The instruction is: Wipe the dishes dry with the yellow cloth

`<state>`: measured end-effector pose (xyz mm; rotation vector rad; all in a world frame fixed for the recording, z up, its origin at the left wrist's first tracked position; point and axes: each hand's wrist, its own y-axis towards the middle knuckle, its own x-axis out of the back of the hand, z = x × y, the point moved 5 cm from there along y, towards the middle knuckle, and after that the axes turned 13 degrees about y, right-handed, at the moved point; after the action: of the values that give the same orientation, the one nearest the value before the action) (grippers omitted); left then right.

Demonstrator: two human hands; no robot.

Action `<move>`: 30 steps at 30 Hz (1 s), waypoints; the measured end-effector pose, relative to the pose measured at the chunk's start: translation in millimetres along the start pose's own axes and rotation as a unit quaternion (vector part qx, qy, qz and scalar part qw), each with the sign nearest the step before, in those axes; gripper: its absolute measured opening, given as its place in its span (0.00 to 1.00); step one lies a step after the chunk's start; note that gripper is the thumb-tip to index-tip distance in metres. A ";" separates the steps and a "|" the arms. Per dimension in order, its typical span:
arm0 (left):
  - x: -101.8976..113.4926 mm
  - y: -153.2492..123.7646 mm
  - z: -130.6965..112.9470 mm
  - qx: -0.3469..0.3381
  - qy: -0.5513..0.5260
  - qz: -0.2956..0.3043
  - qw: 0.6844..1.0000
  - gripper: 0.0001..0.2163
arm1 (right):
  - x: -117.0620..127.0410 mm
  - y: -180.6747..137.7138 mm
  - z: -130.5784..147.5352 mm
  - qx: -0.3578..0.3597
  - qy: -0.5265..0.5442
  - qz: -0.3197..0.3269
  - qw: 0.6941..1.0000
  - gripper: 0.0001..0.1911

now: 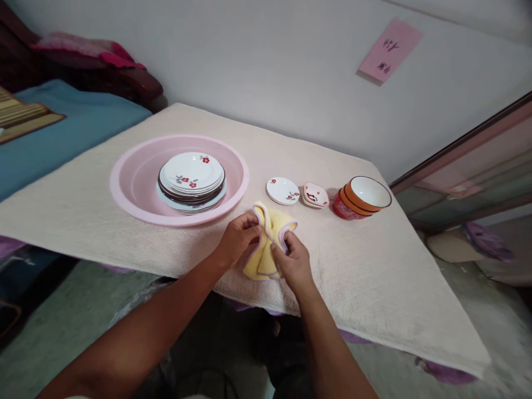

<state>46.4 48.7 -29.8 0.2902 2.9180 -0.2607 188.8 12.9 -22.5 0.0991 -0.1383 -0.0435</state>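
Observation:
A yellow cloth (266, 260) with a purple edge is bunched between my two hands, above the front part of the table. My left hand (243, 235) pinches its left side, and my right hand (294, 256) grips its right side with the thumb on top. Left of the cloth stands a pink basin (137, 208) with a stack of plates (191, 172) in it; the top ones are white with red flowers. Just beyond the cloth lie small white flowered plates (282, 190), stacked. Beside them is a small squarish dish (316, 195) with a red pattern.
Stacked bowls (361, 198), orange and red outside, stand at the right of the cream-covered table (374, 277). A white wall (266, 66) with a pink note (389, 51) rises behind. A blue-covered bed (83, 122) adjoins at left; a glass-fronted cabinet (469, 177) is at right.

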 end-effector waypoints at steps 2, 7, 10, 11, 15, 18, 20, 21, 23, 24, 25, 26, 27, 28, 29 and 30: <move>7.0 1.0 0.2 -0.015 0.065 -0.037 0.997 0.07 | 3.5 -1.1 3.9 0.000 0.009 -0.002 1.000 0.07; 20.1 1.9 3.2 -0.049 0.211 -0.124 0.968 0.05 | -4.0 -5.9 10.5 -0.017 -0.027 0.093 0.995 0.07; 20.3 2.1 4.4 -0.045 0.241 -0.135 0.960 0.06 | -9.0 -6.3 7.7 -0.022 -0.045 0.123 0.991 0.09; 19.4 2.0 4.9 -0.035 0.235 -0.127 0.963 0.07 | -8.6 -5.5 6.6 -0.020 -0.041 0.119 0.992 0.09; 9.3 0.8 7.6 -0.002 0.207 -0.016 0.978 0.13 | -3.4 -2.8 3.5 -0.012 -0.031 0.094 0.995 0.08; 5.2 -1.2 14.2 0.016 0.243 0.043 0.969 0.16 | -2.9 -3.4 3.0 -0.016 -0.019 0.097 0.995 0.07; 5.4 -1.6 18.3 0.025 0.237 0.047 0.970 0.16 | -3.9 -3.8 2.8 -0.027 0.008 0.106 0.994 0.08; 5.5 -1.6 19.2 0.026 0.219 0.047 0.974 0.15 | -4.0 -3.7 2.7 -0.033 0.030 0.108 0.993 0.08; 6.1 -1.3 18.0 0.025 0.168 0.037 0.985 0.12 | -2.8 -2.7 3.0 -0.044 0.087 0.099 0.990 0.09; 6.6 -1.2 16.4 0.024 0.141 0.028 0.989 0.11 | -1.5 -2.1 3.4 -0.048 0.120 0.090 0.988 0.11; 7.4 -1.1 14.2 0.023 0.115 0.016 0.993 0.09 | -0.3 -1.6 3.8 -0.051 0.151 0.079 0.984 0.15; 8.0 -1.3 11.7 0.021 0.092 0.005 0.996 0.08 | 0.7 -1.4 4.2 -0.055 0.176 0.070 0.980 0.19; 8.2 -1.6 8.9 0.017 0.070 -0.003 0.997 0.07 | 1.0 -1.4 4.6 -0.060 0.195 0.065 0.977 0.22; 7.8 -2.1 6.0 0.012 0.050 -0.006 0.999 0.07 | 0.8 -1.7 4.9 -0.064 0.205 0.063 0.975 0.24; 7.0 -2.8 3.0 0.006 0.035 -0.005 0.999 0.07 | 0.4 -1.9 5.1 -0.068 0.210 0.063 0.973 0.26; 6.2 -3.5 0.1 0.000 0.024 -0.002 1.000 0.08 | 0.1 -2.0 5.1 -0.071 0.211 0.061 0.973 0.27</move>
<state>39.8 46.4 -30.6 0.2949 2.9658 -0.2584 188.2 10.4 -17.7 -0.0445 0.2844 0.0904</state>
